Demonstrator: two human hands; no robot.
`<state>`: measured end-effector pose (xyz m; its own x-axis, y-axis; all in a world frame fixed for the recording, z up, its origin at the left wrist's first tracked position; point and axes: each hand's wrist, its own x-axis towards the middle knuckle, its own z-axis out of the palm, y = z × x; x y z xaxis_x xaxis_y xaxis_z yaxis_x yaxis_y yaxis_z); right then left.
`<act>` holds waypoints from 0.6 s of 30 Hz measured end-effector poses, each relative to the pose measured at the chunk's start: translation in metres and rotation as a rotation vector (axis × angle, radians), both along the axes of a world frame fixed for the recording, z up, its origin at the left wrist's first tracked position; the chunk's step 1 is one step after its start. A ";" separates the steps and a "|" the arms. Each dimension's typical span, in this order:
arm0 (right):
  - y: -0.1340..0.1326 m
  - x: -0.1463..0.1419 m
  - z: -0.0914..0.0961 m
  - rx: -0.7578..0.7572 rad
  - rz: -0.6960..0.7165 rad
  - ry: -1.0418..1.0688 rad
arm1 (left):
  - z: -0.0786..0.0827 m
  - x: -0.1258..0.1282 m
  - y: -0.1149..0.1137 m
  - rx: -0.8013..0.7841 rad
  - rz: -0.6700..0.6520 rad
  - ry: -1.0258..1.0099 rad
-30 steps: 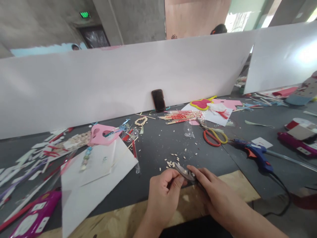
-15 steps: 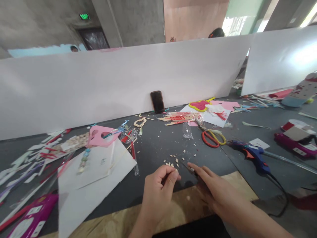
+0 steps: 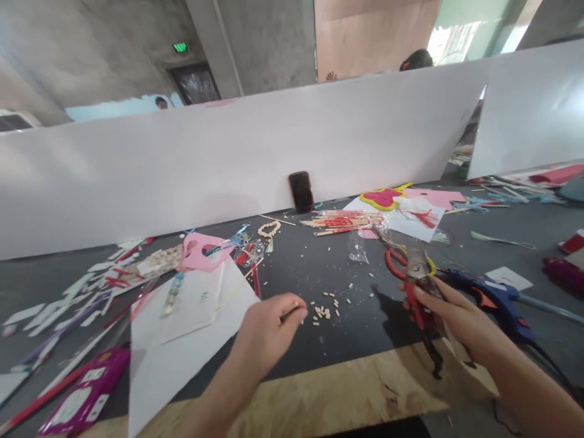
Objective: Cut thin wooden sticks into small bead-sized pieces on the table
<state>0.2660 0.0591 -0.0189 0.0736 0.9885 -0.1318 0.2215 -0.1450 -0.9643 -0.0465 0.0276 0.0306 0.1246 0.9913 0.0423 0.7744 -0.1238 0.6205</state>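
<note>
My left hand (image 3: 269, 328) is closed in a pinch, with a short pale stick piece (image 3: 295, 304) just showing at the fingertips. Several small pale cut pieces (image 3: 323, 312) lie scattered on the dark table to its right. On the other side, my right hand (image 3: 449, 313) is wrapped around pruning shears (image 3: 418, 292) with red grips, held above the table with the metal blades pointing up and away from me. Behind the shears lie scissors (image 3: 396, 263) with red and yellow handles, partly covered.
A phone (image 3: 302, 191) leans against the white divider (image 3: 219, 164). Wrapped sticks (image 3: 342, 221) and a pale bead loop (image 3: 269, 229) lie before it. Left are white sheets (image 3: 150, 371) and a purple packet (image 3: 86, 389); right is a blue glue gun (image 3: 502, 298). A plywood strip (image 3: 328, 395) runs along the front.
My right hand has moved right and up, bringing the pruning shears into plain view. My left hand has shifted left, away from the small pieces. The camera view has turned slightly left.
</note>
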 end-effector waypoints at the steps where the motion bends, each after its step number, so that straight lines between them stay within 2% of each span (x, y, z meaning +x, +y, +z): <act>1: 0.002 0.000 -0.002 -0.039 -0.059 0.096 | 0.004 -0.007 0.010 0.018 0.016 0.043; 4: 0.002 -0.004 -0.009 -0.057 -0.143 0.204 | 0.011 -0.026 0.054 0.053 0.068 0.165; 8: -0.004 -0.013 -0.013 0.048 -0.114 0.095 | 0.008 -0.042 0.128 0.056 0.139 0.339; 13: -0.006 -0.013 -0.017 0.098 -0.063 0.028 | -0.006 -0.051 0.217 0.017 0.202 0.454; 18: -0.006 -0.012 -0.024 0.056 -0.036 0.002 | -0.026 -0.052 0.287 -0.068 0.274 0.536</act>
<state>0.2545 0.0535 -0.0431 0.1093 0.9910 -0.0770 0.2147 -0.0992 -0.9716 -0.0985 0.3149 0.0045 -0.1492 0.9886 -0.0206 0.9794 0.1506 0.1348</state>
